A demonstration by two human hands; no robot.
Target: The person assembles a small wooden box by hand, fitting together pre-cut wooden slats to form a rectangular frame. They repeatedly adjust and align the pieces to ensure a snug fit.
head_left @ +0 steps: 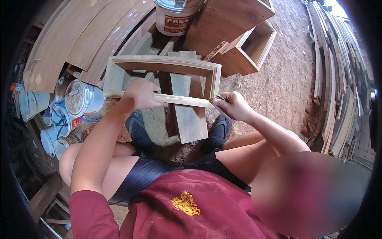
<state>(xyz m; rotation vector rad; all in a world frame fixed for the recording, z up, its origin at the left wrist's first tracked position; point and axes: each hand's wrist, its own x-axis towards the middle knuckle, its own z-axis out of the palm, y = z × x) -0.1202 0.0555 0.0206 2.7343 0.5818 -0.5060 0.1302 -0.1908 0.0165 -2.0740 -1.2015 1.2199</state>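
Note:
An open rectangular wooden frame (187, 100), like a shallow box without a bottom, is tilted up in front of my knees. My left hand (139, 94) is closed round its near side, left of the middle, with the fingers reaching inside. At the near right corner, my right hand (235, 106) pinches a small dark piece (219, 97) against the wood. What this piece is cannot be made out. Through the frame's opening and below it a flat grey-brown board (189, 119) shows, lying between my feet.
A white bucket (175, 22) and brown wooden boxes (242, 59) stand beyond the frame. Wide wooden panels (85, 44) lie at the far left, with several lidded buckets (85, 97) nearer. Long planks (330, 71) are stacked along the right, beside the dusty floor (284, 71).

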